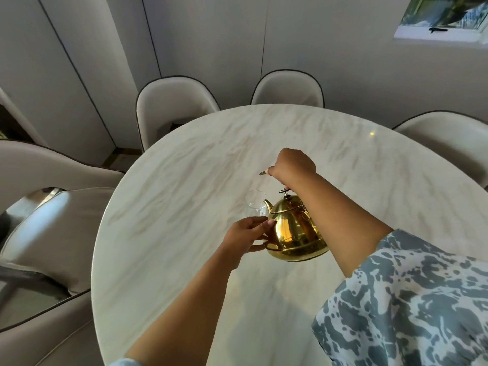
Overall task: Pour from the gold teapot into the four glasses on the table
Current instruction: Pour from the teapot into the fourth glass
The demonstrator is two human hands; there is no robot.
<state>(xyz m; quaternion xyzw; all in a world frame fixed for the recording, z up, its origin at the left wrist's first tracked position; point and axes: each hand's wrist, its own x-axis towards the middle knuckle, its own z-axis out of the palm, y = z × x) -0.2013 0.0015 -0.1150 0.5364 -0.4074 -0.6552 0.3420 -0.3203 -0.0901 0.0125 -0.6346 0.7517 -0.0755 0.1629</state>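
The gold teapot hangs just above the white marble table, near its middle, tipped slightly to the left. My right hand is closed around its top handle from above. My left hand grips the teapot's left side, fingers on the body and thumb under the small side loop. The spout points at one clear glass standing right behind my left hand; its lower part is hidden. No other glasses show; my arms and the pot cover part of the table.
Cream upholstered chairs ring the table: two at the far edge, one at the right, and more at the left. A window sits high on the right wall. My patterned sleeve fills the lower right.
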